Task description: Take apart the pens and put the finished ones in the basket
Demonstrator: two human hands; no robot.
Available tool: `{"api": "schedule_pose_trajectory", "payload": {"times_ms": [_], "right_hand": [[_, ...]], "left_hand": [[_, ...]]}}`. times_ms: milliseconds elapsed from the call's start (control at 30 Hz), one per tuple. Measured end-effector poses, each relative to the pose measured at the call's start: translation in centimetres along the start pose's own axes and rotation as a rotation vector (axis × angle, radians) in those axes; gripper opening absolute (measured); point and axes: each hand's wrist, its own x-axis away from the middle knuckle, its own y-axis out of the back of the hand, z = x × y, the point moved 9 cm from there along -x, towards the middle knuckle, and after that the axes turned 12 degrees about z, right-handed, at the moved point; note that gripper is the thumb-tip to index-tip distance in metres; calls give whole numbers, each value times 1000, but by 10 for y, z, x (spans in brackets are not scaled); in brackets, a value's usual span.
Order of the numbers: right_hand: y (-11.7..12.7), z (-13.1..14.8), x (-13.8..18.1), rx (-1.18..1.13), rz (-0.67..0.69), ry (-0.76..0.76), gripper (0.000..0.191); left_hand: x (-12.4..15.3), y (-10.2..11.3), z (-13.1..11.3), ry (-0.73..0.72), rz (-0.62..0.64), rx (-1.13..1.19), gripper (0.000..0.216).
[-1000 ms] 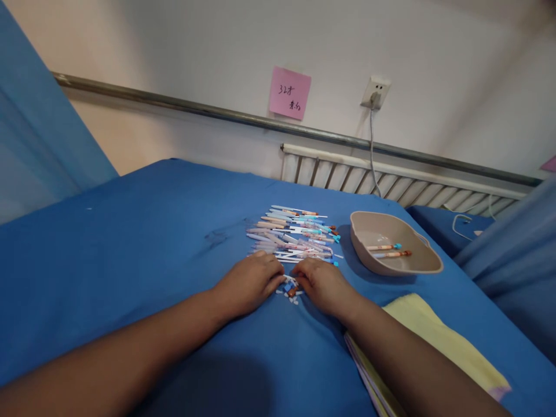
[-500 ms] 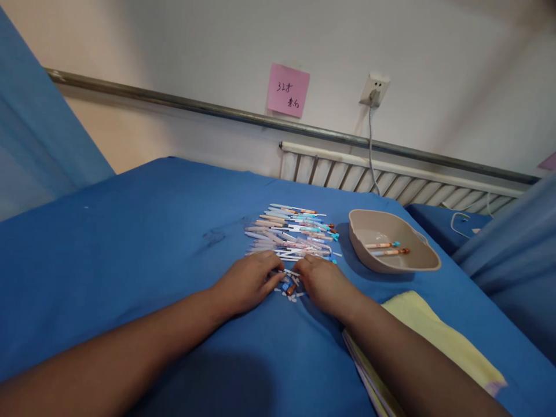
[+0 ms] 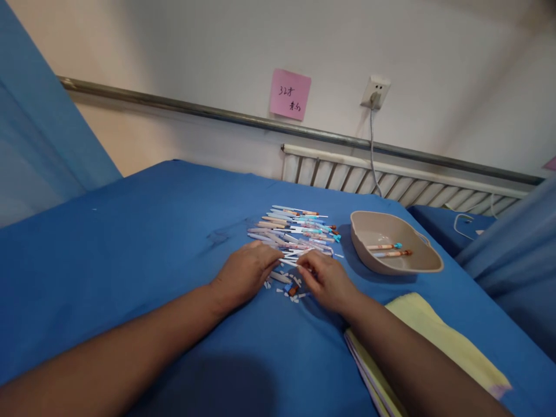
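A thin white pen refill [image 3: 289, 263] spans the gap between my hands. The fingertips of my right hand [image 3: 328, 281] pinch its right end. My left hand [image 3: 247, 269] is closed, its fingertips at the refill's left end; its palm side is hidden. Just beyond lie rows of pen parts [image 3: 278, 223], with pale barrels on the left and blue and brown tops on the right. Between and below my hands are small white tips [image 3: 293, 298], a pale barrel [image 3: 280, 277], a blue piece [image 3: 287, 287] and a brown piece [image 3: 293, 291].
Right of the parts stands a beige basin [image 3: 417, 249] holding two pens [image 3: 391, 253]. A folded yellow cloth [image 3: 438, 341] lies under my right forearm. Blue cloth [image 3: 174, 231] covers the table. Behind it are a radiator [image 3: 339, 174] and a wall socket [image 3: 376, 91] with a cord.
My hands have lifted slightly and moved away from the small parts, uncovering the pale barrel and more white tips. The refill now shows between my fingertips, nearer the rows.
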Motion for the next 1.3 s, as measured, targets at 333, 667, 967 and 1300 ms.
{"api": "schedule_pose_trajectory", "payload": {"times_ms": [333,667,967,1300], "right_hand": [[12,-45,6,-1012,-393,-95,24],[16,-68,7,-1007,-469,-131,31],[13,-59,5,-905,-417,-130,30],[19,-70,10,-1049,-534,-119,31]], "left_hand": [[6,22,18,87,-209,336,32],[0,1,6,-113,154,114,16],[2,-14,-14,-179,165,75,15],[-5,-21,50,216,-60,1267,27]]}}
